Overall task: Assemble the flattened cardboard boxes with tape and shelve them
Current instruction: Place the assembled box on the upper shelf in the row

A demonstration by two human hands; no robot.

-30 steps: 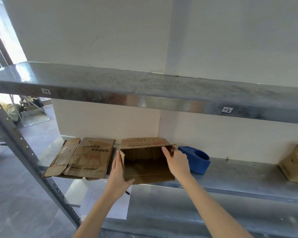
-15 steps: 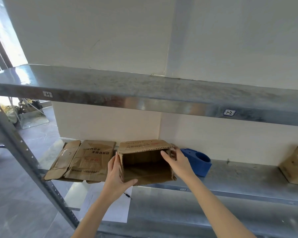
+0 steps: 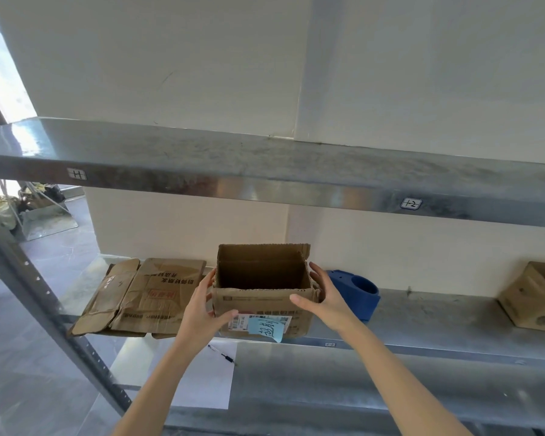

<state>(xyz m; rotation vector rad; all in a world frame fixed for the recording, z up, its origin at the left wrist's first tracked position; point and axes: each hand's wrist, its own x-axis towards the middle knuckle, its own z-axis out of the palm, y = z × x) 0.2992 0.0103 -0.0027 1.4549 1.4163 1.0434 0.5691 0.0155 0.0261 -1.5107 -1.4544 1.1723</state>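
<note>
Open box (image 3: 265, 298) held at the middle shelf (image 3: 438, 316)

The carton sits upright at the shelf's front edge, mouth up, with a blue note (image 3: 266, 329) on its front face. The left hand (image 3: 202, 306) and the right hand (image 3: 324, 297) grip it from either side (fingers on the side walls, thumbs on the front). Flattened cardboard (image 3: 145, 297) lies just to its left, a blue tape dispenser (image 3: 357, 291) sits behind the right hand, and another box (image 3: 535, 297) stands well apart on the right
</note>
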